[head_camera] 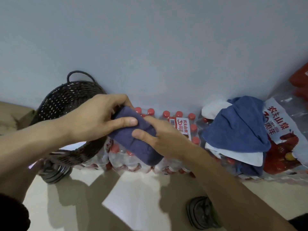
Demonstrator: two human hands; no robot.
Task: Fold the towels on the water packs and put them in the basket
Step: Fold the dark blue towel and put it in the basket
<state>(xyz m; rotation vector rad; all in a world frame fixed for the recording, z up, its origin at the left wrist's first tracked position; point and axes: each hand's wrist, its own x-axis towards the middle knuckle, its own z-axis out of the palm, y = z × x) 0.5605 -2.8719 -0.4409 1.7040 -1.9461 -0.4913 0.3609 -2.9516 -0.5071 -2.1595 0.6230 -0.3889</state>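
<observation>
While our left hand (98, 117) and right hand (160, 139) both grip the folded navy towel (138, 144), we hold it above the shrink-wrapped water packs (181, 124), just beside the dark wicker basket (66, 100). Unfolded blue towel (236, 127) and white towel (236, 154) lie heaped on the packs at right.

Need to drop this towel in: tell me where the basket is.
The basket is at the left of the head view, against the wall, behind the left hand and beside the water packs.

Plain pale wall (150, 39); glossy beige floor (80, 205), perhaps tiled.
</observation>
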